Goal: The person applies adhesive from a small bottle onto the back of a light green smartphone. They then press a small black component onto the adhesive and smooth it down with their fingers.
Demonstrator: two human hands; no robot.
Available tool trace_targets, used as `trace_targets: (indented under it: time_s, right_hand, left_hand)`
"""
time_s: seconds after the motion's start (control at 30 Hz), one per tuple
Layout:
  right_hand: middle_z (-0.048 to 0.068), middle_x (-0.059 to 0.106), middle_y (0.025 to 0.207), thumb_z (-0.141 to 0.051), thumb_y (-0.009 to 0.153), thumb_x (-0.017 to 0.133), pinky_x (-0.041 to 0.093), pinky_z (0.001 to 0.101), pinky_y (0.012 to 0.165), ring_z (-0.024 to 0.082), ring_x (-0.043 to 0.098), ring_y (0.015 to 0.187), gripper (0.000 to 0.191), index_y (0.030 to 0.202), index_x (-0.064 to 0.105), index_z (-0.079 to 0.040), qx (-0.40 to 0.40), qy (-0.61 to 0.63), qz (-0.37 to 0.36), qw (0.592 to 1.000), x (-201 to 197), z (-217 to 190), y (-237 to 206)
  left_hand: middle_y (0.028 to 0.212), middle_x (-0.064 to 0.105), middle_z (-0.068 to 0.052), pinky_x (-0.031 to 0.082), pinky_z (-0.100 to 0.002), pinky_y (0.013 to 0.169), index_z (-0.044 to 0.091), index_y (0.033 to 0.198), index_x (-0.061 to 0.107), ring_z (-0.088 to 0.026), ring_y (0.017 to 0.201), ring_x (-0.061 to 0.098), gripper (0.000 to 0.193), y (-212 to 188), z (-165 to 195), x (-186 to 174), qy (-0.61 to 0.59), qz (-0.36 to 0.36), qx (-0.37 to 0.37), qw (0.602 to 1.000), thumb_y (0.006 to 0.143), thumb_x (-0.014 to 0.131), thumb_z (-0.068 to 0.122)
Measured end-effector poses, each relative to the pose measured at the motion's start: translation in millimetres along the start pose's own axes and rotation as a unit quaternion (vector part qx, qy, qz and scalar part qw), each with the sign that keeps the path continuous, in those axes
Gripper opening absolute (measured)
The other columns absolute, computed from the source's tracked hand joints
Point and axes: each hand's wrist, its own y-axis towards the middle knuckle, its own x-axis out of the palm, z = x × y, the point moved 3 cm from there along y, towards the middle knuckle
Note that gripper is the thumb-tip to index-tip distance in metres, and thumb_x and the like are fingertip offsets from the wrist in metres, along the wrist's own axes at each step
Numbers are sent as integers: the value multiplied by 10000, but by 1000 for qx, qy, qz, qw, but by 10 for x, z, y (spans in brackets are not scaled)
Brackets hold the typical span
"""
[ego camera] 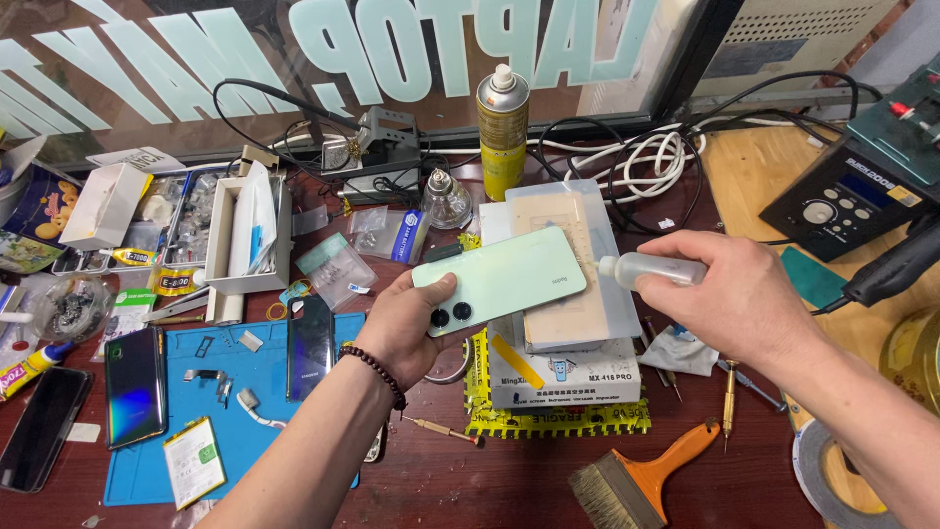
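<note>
Left hand [401, 328] clamps the phone [499, 279] by its camera end; right hand [729, 299] grips a bottle [651, 269], nozzle at the phone's edge. Squeeze gently, phone level.

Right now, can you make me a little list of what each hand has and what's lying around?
Left hand: holds a pale green phone, back up, by its camera end
Right hand: holds a small clear squeeze bottle, its tip at the phone's far edge
Under the phone: a white box with flat sheets stacked on it
Near left: blue work mat with two dark phones
Near front: orange-handled brush
Back: yellow spray can, white cable
</note>
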Motion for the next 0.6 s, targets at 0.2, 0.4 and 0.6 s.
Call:
trace_targets:
  time_s: [0.2,0.4,0.6]
  right_hand:
    - [84,795,810,-333,752,783,583,338,735,192,757,723,379,1099,798,-180,5,6,-1,1000,-24,23,-69]
    - [70,804,823,-315,739,777,581,331,731,175,763,730,359,1061,805,-158,-11,23,2,1000,-43,37,-123]
    - [79,799,808,-330,746,785,586,334,723,192,763,705,359,1077,804,-193,24,-2,-9,1000,-17,133,-161]
  left_hand:
    - [1203,690,-101,635,-486,885,86,1270,574,-238,1027,701,292,-19,18,11,7,3,-2,1000,980,561,117]
    - [1192,689,-100,631,-495,895,90,1267,571,-236,1024,695,289,-27,33,31,11,8,-3,1000,980,563,117]
    - [1192,688,-98,630,-506,906,95,1266,569,-236,1025,693,289,-42,34,39,12,19,-6,1000,978,567,113]
